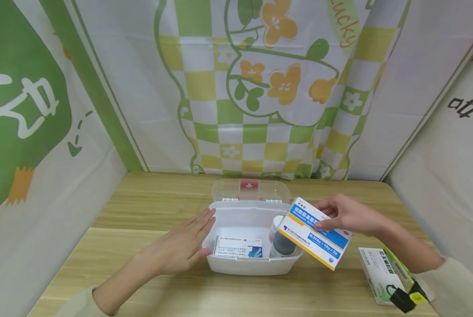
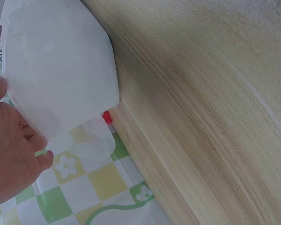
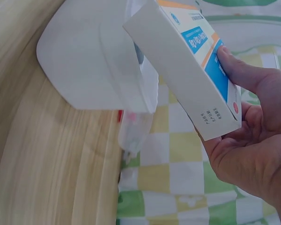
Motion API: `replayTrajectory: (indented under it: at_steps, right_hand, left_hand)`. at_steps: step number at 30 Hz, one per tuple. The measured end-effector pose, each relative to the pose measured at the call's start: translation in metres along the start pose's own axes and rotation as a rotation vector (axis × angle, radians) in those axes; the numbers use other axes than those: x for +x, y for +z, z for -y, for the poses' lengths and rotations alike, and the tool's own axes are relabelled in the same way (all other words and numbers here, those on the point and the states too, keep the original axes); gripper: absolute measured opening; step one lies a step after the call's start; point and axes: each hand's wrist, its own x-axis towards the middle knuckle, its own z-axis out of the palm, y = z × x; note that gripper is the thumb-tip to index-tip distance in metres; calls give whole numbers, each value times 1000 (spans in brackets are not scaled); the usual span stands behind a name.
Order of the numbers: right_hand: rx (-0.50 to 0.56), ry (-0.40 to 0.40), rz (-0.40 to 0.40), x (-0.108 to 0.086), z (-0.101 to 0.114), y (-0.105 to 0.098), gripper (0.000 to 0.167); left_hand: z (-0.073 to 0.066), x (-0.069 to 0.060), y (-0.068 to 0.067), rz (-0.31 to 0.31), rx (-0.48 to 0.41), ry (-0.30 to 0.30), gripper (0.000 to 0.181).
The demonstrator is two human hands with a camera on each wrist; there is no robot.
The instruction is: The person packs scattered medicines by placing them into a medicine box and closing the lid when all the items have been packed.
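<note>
A blue, white and orange medicine box (image 1: 319, 231) is held tilted by my right hand (image 1: 349, 215), thumb on the printed front and fingers behind. It hangs over the right end of a white first-aid box (image 1: 252, 266), whose clear lid (image 1: 228, 189) with a red cross label lies back. Inside lie a white medicine carton (image 1: 236, 246) on the left and a dark bottle (image 1: 284, 244) with a white-capped bottle (image 1: 276, 223) on the right, partly hidden by the held box. My left hand (image 1: 188, 242) rests with extended fingers against the first-aid box's left side.
At the right of the wooden table (image 1: 149, 211) lies a white and green medicine carton (image 1: 379, 273). A green and black strap (image 1: 402, 273) by the right wrist overlaps it in view. Behind the table hangs a checked, flowered curtain (image 1: 236, 132).
</note>
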Motion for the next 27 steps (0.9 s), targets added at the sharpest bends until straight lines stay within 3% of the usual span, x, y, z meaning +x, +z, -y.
replayTrajectory:
  at_steps: [27]
  right_hand:
    - [-114, -60, 69, 36, 35, 20, 31]
  left_hand:
    - [-1, 1, -2, 5, -21, -11, 70]
